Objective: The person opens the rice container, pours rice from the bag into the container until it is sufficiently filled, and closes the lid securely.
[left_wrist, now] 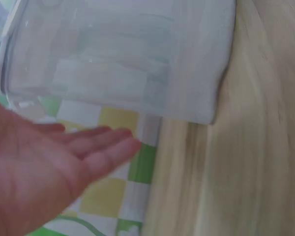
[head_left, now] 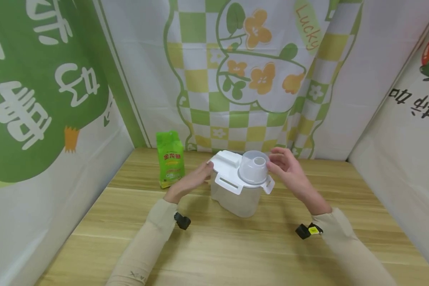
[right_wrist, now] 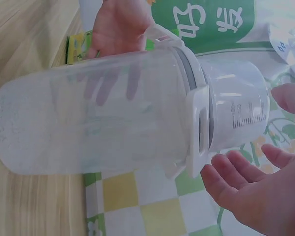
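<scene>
A translucent plastic storage container [head_left: 234, 200] stands upright on the table, with a white lid [head_left: 226, 165] on top. Over one end of the lid sits a clear measuring cup [head_left: 253, 172], its graduated scale visible in the right wrist view. White side clips [head_left: 228, 184] stick outward from the lid. My left hand [head_left: 194, 178] is at the container's left side, fingers extended along its wall and partly hidden behind it. To the right of the cup is my right hand [head_left: 289, 169], its fingers spread and loosely bent, with nothing held between them.
A green packaged bag [head_left: 171, 161] with red lettering stands at the back left of the wooden table [head_left: 228, 254]. Behind the table hangs a checkered cloth [head_left: 218, 103]. Printed cloth walls flank both sides.
</scene>
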Action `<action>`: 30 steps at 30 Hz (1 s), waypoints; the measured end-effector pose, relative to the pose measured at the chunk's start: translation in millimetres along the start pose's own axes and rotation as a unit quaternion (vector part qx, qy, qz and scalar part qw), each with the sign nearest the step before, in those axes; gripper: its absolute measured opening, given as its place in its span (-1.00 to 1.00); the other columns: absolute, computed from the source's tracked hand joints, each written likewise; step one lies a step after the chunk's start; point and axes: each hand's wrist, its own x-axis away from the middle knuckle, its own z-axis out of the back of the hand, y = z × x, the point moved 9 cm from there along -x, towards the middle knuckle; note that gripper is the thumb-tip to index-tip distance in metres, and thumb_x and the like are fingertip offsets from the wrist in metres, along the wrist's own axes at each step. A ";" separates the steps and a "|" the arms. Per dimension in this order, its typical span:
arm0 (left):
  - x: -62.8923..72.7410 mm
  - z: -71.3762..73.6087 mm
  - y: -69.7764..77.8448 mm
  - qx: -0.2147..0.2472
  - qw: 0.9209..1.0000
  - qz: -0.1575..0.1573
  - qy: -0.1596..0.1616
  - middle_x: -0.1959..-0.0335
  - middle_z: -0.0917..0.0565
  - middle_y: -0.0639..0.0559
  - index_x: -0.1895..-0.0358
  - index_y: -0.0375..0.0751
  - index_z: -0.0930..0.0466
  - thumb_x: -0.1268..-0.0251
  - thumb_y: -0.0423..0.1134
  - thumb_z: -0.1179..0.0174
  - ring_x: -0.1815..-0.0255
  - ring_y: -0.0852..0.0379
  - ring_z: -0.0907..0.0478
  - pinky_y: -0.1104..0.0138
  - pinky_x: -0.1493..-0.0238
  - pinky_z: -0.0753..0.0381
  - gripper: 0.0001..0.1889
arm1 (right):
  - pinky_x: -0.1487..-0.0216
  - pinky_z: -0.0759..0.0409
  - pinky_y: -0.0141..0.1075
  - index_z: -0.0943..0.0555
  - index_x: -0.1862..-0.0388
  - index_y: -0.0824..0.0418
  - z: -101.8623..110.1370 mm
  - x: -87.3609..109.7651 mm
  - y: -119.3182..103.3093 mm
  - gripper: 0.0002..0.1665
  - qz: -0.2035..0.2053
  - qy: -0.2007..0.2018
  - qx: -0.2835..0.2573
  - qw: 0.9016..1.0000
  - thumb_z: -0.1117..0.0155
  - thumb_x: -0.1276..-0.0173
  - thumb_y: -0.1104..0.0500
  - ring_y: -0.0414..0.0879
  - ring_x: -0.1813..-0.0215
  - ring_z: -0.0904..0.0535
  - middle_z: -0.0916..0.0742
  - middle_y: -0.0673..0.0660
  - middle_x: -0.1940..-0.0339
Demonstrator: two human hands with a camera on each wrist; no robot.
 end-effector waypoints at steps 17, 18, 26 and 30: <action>-19.6 -18.7 -9.5 -0.003 0.995 -0.095 -0.029 -0.36 -0.34 -0.06 -0.48 0.02 0.01 -0.05 -0.42 -0.41 -0.37 -0.01 -0.34 0.08 -0.41 -0.36 -0.03 | -0.21 -0.53 0.04 -0.26 -0.41 0.24 -29.1 -6.6 -20.1 -0.24 0.070 -0.010 0.063 0.996 -0.36 -0.30 0.19 0.21 -0.21 -0.54 -0.53 0.31 -0.25; -20.0 -18.7 -10.3 0.001 0.995 -0.096 -0.027 -0.37 -0.34 -0.06 -0.48 0.01 0.01 -0.06 -0.41 -0.41 -0.37 -0.01 -0.34 0.08 -0.41 -0.36 -0.03 | -0.18 -0.54 0.04 -0.27 -0.41 0.23 -30.1 -6.0 -20.6 -0.23 0.076 -0.008 0.073 0.994 -0.39 -0.28 0.19 0.19 -0.19 -0.54 -0.53 0.29 -0.24; -19.8 -21.0 -15.1 -0.005 0.994 -0.109 -0.008 -0.39 -0.34 -0.01 -0.48 0.07 -0.04 -0.13 -0.34 -0.40 -0.41 0.02 -0.30 0.07 -0.43 -0.33 -0.09 | 0.07 -0.56 -0.16 -0.38 -0.32 0.27 -38.1 0.5 -32.1 -0.16 0.178 0.051 0.160 0.970 -0.55 -0.08 0.18 0.09 -0.11 -0.49 -0.52 0.30 -0.21; -19.5 -23.4 -15.1 -0.006 0.994 -0.107 -0.008 -0.35 -0.40 0.03 -0.44 0.07 -0.13 -0.12 -0.32 -0.41 -0.39 0.05 -0.33 0.09 -0.43 -0.33 -0.16 | 0.08 -0.53 -0.19 -0.42 -0.23 0.31 -37.9 2.2 -36.5 -0.18 0.215 0.079 0.168 0.959 -0.60 0.00 0.20 0.08 -0.12 -0.46 -0.53 0.30 -0.16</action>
